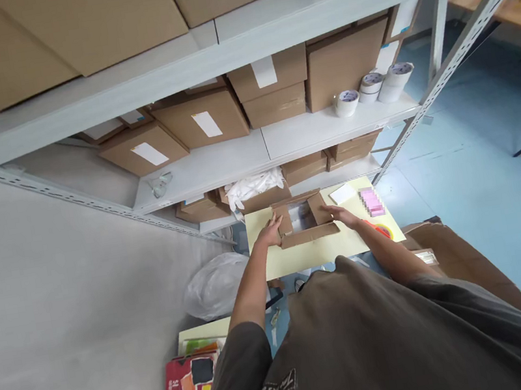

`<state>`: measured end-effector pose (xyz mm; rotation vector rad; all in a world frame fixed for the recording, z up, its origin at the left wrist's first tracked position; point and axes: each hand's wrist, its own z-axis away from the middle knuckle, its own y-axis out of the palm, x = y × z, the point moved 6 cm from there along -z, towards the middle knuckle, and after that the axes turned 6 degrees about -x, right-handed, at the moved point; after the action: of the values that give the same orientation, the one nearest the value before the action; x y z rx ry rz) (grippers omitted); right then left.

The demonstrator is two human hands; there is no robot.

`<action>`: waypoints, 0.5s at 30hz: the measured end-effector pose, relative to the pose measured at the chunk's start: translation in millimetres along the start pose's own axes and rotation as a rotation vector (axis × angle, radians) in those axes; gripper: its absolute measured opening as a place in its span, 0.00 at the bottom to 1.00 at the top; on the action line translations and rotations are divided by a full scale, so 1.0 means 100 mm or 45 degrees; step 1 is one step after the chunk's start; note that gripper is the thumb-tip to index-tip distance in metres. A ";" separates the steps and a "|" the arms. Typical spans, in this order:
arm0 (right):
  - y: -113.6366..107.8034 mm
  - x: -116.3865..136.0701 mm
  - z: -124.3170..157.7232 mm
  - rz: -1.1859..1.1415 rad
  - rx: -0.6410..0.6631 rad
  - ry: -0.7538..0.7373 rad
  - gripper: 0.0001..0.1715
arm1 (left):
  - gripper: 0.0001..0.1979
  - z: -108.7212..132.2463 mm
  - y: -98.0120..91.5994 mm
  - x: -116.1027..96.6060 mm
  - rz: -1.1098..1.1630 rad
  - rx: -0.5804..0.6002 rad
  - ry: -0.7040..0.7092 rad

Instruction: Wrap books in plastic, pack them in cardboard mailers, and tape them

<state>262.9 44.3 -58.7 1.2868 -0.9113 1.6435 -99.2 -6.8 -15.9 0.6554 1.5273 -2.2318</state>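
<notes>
Here, open grips [273, 229] [341, 214] on carton [307, 236]

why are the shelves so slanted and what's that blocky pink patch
Head view: wide-angle distortion slants the grey metal shelf rack; the pink patch on the pale yellow table is pixelated, not out of focus; light is soft and even, with no glare on the open brown cardboard box.

box [309, 235] contents unclear; pink item [372, 202] blurred

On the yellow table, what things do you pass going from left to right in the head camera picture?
left hand → open cardboard box → right hand → pink pad
</notes>
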 end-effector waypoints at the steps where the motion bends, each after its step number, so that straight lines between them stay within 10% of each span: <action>1: 0.01 0.02 0.04 -0.042 0.008 -0.024 0.35 | 0.63 0.04 0.03 0.01 0.039 -0.005 0.008; 9: 0.15 -0.08 0.23 -0.210 -0.265 0.046 0.44 | 0.36 0.14 0.27 0.02 0.572 -0.421 -0.189; 15: 0.28 -0.12 0.16 0.139 -0.725 0.025 0.46 | 0.53 0.17 0.35 -0.16 0.373 -0.810 -0.437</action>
<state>244.6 16.6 -68.1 0.8373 -1.3363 1.3304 -69.8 -34.5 -28.7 0.2585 1.6919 -1.4304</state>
